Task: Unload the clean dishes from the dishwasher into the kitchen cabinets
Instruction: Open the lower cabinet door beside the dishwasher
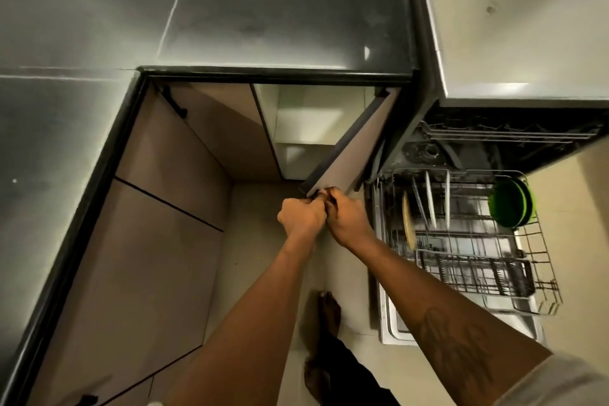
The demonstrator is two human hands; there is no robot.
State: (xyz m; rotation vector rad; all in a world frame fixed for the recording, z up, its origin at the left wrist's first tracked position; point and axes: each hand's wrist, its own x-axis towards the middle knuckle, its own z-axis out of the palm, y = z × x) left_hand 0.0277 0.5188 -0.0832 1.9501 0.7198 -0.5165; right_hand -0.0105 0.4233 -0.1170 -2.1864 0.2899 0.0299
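A beige cabinet door [354, 145] under the dark counter stands swung open, showing pale shelves [306, 128] inside. My left hand [301, 216] and my right hand [349, 217] meet at the door's lower corner, fingers curled round its edge. To the right, the dishwasher's lower rack [468, 241] is pulled out. It holds a yellowish plate [408, 221], thin white plates [430, 204] standing on edge, and a green bowl [510, 208] at the rack's far right.
A dark stone counter [230, 10] wraps round the corner on the left and top. Closed beige cabinet fronts [148, 224] line the left side. The dishwasher door [395, 330] lies open on the floor side. My bare foot [329, 310] stands on the tiled floor.
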